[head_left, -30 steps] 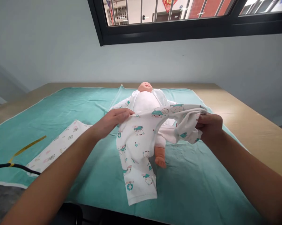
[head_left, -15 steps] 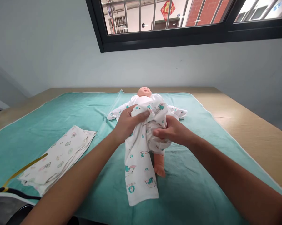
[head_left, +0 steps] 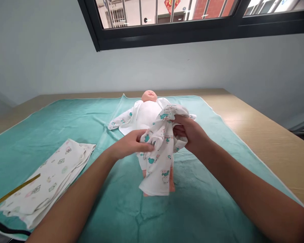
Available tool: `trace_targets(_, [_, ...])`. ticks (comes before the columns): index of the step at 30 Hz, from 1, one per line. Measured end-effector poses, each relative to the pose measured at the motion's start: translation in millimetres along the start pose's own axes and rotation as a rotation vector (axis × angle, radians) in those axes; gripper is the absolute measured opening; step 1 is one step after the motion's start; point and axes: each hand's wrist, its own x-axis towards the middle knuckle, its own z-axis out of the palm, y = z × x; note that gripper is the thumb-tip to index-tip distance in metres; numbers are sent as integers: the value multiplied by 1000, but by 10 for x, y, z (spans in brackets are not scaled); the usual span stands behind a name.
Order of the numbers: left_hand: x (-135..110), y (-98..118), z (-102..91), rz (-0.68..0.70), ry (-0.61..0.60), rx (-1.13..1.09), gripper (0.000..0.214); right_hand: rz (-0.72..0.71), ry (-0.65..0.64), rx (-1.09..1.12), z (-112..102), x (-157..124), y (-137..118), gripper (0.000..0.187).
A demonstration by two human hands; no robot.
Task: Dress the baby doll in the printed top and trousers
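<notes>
Since a second ago the printed garment (head_left: 164,153) went from pulled wide between the hands to bunched up in front of the doll (head_left: 148,114); half a second ago both hands were gathering it there. Now the right hand (head_left: 188,131) has its upper part, fingers curled into the cloth and mostly closed, by the doll's right-of-view side. Left hand (head_left: 131,143) sits lower, in front of the doll's hips: thumb over a fold, fingers running behind, loosely closed; pinch force can't tell. One tube of cloth hangs over the doll's legs, a bit of leg showing either side, where only one foot showed before. My read: garment gathered up for handling, legs not in it yet. Doll's patterned sleeve (head_left: 121,118) unchanged. Folded cloth (head_left: 53,175) still left of the doll, nearer the wearer, on the teal blanket (head_left: 111,195). Labels: no brand visible; tiny lettering-like marks in the garment's print, too small to read.
</notes>
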Motion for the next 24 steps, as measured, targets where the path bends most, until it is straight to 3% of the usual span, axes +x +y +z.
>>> trace_targets(2, [-7, 13, 29, -38, -40, 111, 47, 69, 13, 48, -11, 39, 28, 26])
trace_targets(5, [3, -29, 58, -52, -23, 121, 37, 56, 34, 1, 0, 48, 97, 28])
trace_targets(9, [47, -194, 67, 81, 171, -309, 26, 3, -16, -103, -22, 19, 126, 31])
trace_targets(13, [114, -245, 167, 128, 332, -646, 18, 84, -227, -222, -71, -17, 130, 35])
trace_targets(15, [127, -213, 247, 121, 402, -653, 17, 110, -403, -317, -58, -54, 158, 36])
trace_targets(17, [117, -173, 324, 159, 499, -573, 15, 106, -500, -419, -6, -113, 198, 36])
trace_targets(21, [73, -133, 400, 247, 631, -403, 15, 58, -385, -548, 149, -254, 243, 32])
trace_targets(24, [60, -138, 375, 246, 594, -486, 18, 52, -259, -420, 203, -283, 208, 35])
